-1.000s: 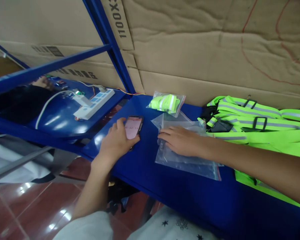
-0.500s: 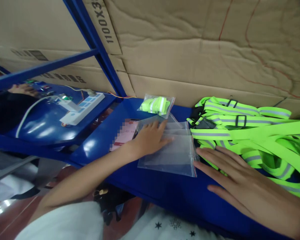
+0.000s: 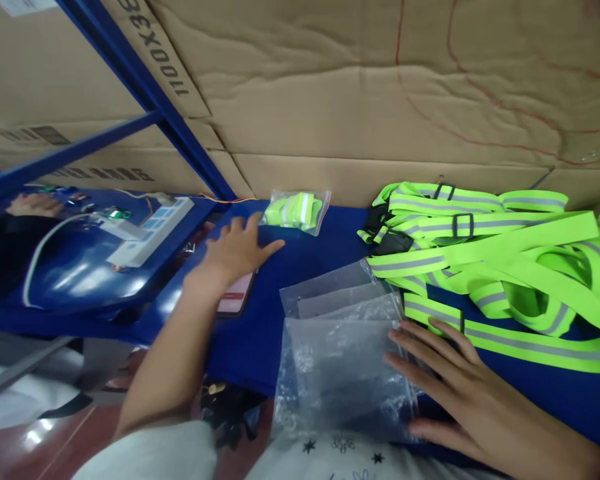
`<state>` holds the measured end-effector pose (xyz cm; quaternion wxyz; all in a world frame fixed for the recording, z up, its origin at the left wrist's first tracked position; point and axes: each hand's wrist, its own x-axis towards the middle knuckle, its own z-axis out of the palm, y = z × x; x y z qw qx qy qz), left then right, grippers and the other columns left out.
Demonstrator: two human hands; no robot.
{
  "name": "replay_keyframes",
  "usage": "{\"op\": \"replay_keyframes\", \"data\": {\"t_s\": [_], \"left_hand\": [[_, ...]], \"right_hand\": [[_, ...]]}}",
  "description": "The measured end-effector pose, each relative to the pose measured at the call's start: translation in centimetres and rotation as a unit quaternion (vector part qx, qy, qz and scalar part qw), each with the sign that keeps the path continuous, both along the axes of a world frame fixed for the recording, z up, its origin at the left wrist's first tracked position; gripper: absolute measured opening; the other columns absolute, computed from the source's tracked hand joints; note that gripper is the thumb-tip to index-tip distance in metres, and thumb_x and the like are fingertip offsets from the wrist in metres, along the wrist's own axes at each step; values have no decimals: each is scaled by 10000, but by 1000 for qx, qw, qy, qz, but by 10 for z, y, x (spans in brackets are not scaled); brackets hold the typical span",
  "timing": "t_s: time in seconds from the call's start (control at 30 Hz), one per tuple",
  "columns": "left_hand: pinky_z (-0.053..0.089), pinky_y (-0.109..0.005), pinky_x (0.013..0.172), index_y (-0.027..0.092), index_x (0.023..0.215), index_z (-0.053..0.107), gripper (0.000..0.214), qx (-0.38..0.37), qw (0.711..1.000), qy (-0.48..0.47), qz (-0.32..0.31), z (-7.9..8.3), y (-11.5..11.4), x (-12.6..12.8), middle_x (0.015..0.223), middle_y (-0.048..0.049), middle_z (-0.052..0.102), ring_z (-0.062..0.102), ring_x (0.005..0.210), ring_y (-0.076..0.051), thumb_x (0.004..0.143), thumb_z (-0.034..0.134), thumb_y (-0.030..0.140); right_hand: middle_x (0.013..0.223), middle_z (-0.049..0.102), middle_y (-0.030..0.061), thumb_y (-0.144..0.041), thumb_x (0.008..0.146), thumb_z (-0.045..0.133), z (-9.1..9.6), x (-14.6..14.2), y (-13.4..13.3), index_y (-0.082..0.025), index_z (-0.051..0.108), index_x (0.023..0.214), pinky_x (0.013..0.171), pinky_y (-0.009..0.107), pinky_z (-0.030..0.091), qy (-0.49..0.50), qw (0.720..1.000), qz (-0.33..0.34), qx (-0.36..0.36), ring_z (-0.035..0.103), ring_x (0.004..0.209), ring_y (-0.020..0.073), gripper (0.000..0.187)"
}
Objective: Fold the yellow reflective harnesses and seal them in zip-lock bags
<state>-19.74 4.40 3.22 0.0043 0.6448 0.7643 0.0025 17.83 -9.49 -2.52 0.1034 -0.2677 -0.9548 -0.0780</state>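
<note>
My left hand (image 3: 239, 249) lies open and flat on the blue shelf (image 3: 310, 267), fingers spread, partly over a phone (image 3: 236, 295) with a pink screen. A small bagged green strap (image 3: 296, 210) sits just beyond its fingertips. My right hand (image 3: 455, 383) is open, its fingers stretched flat on the right edge of a stack of clear zip bags (image 3: 340, 353) near the shelf's front edge. A pile of neon green reflective straps (image 3: 495, 257) with grey stripes and black buckles lies just behind my right hand.
Cardboard sheets (image 3: 370, 100) wall off the back. A blue rack post (image 3: 145, 93) rises at left. On the lower left shelf lie a white power strip (image 3: 150, 230) and a cable, and someone's hand (image 3: 30, 205) shows there. Red floor tiles lie below.
My left hand left the clear bags and moved left onto the phone. The bags slid toward the front edge, and my right hand came onto their right side.
</note>
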Motion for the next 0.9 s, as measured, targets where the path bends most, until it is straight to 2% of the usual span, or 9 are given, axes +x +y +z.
{"op": "replay_keyframes", "data": {"t_s": [0.03, 0.1, 0.23, 0.4, 0.53, 0.67, 0.77, 0.83, 0.9], "left_hand": [[443, -614, 1088, 135, 1605, 285, 922, -51, 998, -15, 32, -4, 7, -11, 1521, -306, 453, 491, 1393, -499, 924, 534, 704], [460, -588, 1083, 173, 1589, 314, 926, -94, 995, -31, 21, -11, 12, -23, 1478, -272, 500, 536, 1347, -483, 886, 581, 713], [440, -567, 1120, 200, 1473, 469, 745, -68, 997, -27, -27, -12, 6, -23, 1451, -219, 507, 478, 1391, -456, 880, 638, 619], [408, -589, 1139, 169, 1539, 377, 914, -59, 997, -44, -9, -6, 6, -25, 1516, -260, 407, 440, 1413, -482, 849, 646, 703], [460, -600, 1075, 180, 1442, 478, 844, -87, 994, -50, -51, -16, 8, -21, 1420, -232, 522, 516, 1332, -472, 830, 620, 742], [510, -606, 1001, 200, 1322, 564, 654, -77, 995, -42, -56, -22, 8, -9, 1353, -207, 594, 601, 1239, -467, 851, 604, 651], [517, -607, 1000, 183, 1311, 577, 619, -42, 998, -40, -33, -23, 10, 1, 1379, -212, 591, 615, 1238, -475, 862, 587, 609], [512, -616, 1012, 166, 1342, 563, 649, -28, 999, -37, -18, -23, 11, 6, 1401, -223, 577, 602, 1264, -484, 868, 574, 609], [508, -622, 1021, 156, 1365, 550, 671, -25, 999, -30, -8, -23, 12, 9, 1415, -231, 564, 587, 1287, -487, 877, 556, 616]], "right_hand": [[1648, 420, 40, -672, 968, 551, 0, 0, 0, -260, 465, 1570, 1247, 460, 182, 2, 1000, 11, -9, 352, 1530, 266, 735], [1641, 431, 52, -676, 967, 554, 0, 1, -1, -251, 473, 1563, 1255, 444, 169, 8, 999, 26, -26, 357, 1527, 254, 737], [1647, 416, 66, -631, 968, 593, 0, 2, -3, -233, 490, 1546, 1238, 435, 208, 13, 998, 13, -54, 368, 1516, 254, 709], [1606, 474, 57, -547, 1008, 573, 29, -7, 3, -213, 514, 1523, 1236, 421, 273, 33, 997, 24, -67, 419, 1481, 249, 616], [1625, 445, 112, -568, 986, 596, 49, -44, 40, -153, 427, 1575, 1252, 452, 335, 7, 996, 23, -91, 447, 1480, 271, 741], [1692, 253, 224, -669, 726, 825, 44, -100, 102, -67, 246, 1644, 1300, 532, 249, -78, 985, 41, -145, 261, 1580, 379, 1241], [1656, 288, 294, -656, 571, 913, 42, -133, 129, -15, 231, 1637, 1231, 595, 329, -177, 964, 9, -199, 321, 1528, 472, 1418], [1609, 363, 323, -590, 583, 935, 44, -146, 130, 8, 256, 1621, 1148, 588, 422, -207, 956, -18, -208, 434, 1448, 490, 1377], [1450, 560, 309, -475, 674, 917, 47, -152, 120, 6, 407, 1546, 1056, 564, 485, -207, 953, -42, -219, 605, 1272, 448, 1119]]}}
